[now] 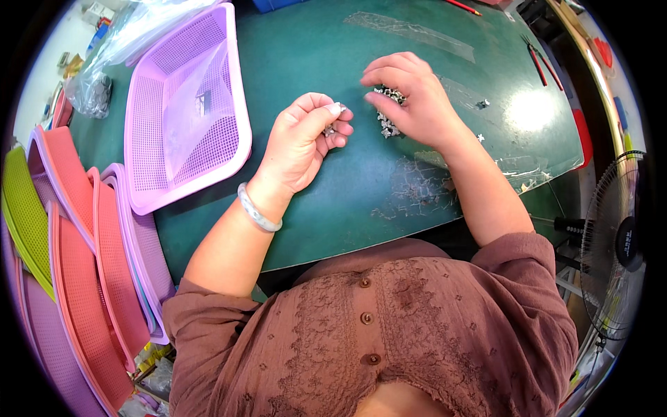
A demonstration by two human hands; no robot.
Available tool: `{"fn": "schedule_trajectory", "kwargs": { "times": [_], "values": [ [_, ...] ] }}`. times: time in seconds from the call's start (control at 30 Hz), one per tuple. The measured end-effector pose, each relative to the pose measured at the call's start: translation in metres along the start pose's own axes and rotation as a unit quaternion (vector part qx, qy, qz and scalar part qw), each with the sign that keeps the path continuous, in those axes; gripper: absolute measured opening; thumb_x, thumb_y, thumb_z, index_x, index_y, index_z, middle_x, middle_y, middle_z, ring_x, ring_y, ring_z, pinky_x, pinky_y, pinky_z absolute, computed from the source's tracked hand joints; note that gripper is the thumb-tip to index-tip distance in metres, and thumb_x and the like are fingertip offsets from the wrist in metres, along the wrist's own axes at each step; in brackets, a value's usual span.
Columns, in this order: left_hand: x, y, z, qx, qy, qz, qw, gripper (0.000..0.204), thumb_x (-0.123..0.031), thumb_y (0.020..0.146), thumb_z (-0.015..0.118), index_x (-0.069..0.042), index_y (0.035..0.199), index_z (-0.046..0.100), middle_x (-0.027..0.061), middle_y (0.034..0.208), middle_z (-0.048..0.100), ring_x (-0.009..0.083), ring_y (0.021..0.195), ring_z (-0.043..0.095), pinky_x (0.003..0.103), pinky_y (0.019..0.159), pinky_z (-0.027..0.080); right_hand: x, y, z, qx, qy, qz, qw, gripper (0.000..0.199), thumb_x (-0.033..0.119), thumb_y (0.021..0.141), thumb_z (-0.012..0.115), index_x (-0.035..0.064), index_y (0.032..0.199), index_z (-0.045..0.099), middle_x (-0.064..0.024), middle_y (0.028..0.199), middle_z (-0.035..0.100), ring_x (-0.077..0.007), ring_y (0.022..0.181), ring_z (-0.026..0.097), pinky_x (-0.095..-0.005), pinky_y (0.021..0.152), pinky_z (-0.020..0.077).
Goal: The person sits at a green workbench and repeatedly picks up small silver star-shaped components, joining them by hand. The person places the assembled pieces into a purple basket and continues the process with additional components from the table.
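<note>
My left hand (295, 142) is closed, palm up, around several small silvery metal pieces (329, 130). A pale bit shows at its thumb tip. To its right, my right hand (417, 97) is over a small pile of the same kind of metal pieces (387, 128) on the green table. Its thumb and fingers are spread apart, and I see nothing gripped between them. The hand hides part of the pile. Exactly what kind of part these pieces are is too small to tell.
A lilac perforated basket (244, 139) with a clear plastic bag (198, 118) inside stands left on the green table (313, 222). Stacked baskets (76, 278) lean beside the table. Red-handled pliers (537, 66) lie far right; a fan (604, 257) stands at the right edge.
</note>
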State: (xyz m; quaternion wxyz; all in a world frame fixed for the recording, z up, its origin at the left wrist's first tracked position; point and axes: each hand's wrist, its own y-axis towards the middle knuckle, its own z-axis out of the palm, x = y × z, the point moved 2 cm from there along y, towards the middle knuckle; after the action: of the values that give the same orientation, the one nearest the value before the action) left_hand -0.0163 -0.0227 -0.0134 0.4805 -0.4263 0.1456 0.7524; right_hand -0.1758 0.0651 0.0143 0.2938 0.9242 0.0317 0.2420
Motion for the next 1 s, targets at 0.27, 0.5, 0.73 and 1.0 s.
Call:
{"fn": "schedule_trajectory", "kwargs": {
  "times": [0.27,0.5,0.73,1.0],
  "values": [
    [0.0,0.002,-0.003,0.032,-0.021,-0.018,0.999,0.011,-0.007,0.086,0.046,-0.001,0.093,0.053,0.012,0.092,0.058,0.017,0.076,0.058,0.026,0.068,0.05,-0.014,-0.008,0.007,0.058,-0.133,0.093,0.985,0.01,0.012,0.072,0.064,0.0063,0.08,0.065,-0.0045,0.091,0.058,-0.0248,0.097,0.048,-0.0373,0.085,0.0374],
    [0.003,0.002,-0.004,-0.001,0.021,-0.038,0.999,0.014,-0.011,0.088,0.048,-0.001,0.095,0.054,0.0095,0.085,0.059,0.0149,0.072,0.058,0.024,0.062,0.049,-0.015,-0.007,0.012,0.071,-0.095,0.075,0.99,0.007,0.01,0.072,0.063,0.0051,0.077,0.063,-0.0053,0.094,0.058,-0.0259,0.098,0.048,-0.0376,0.085,0.0382],
    [0.001,0.0,0.001,-0.024,0.058,-0.066,0.996,0.019,-0.016,0.09,0.05,0.0,0.096,0.056,0.0073,0.08,0.06,0.0122,0.065,0.057,0.021,0.055,0.047,0.007,0.001,0.009,0.026,0.075,-0.007,0.997,0.007,0.005,0.072,0.063,0.0036,0.078,0.059,-0.007,0.096,0.058,-0.0274,0.097,0.048,-0.0361,0.083,0.0407],
    [0.003,-0.001,0.001,-0.005,0.063,-0.062,0.996,0.018,-0.015,0.09,0.05,0.001,0.094,0.057,0.0052,0.078,0.06,0.01,0.062,0.055,0.02,0.054,0.044,0.016,0.001,0.009,0.014,0.128,-0.037,0.991,0.013,0.004,0.071,0.064,0.0035,0.083,0.059,-0.0081,0.095,0.059,-0.026,0.094,0.051,-0.0342,0.08,0.0428]
  ]
}}
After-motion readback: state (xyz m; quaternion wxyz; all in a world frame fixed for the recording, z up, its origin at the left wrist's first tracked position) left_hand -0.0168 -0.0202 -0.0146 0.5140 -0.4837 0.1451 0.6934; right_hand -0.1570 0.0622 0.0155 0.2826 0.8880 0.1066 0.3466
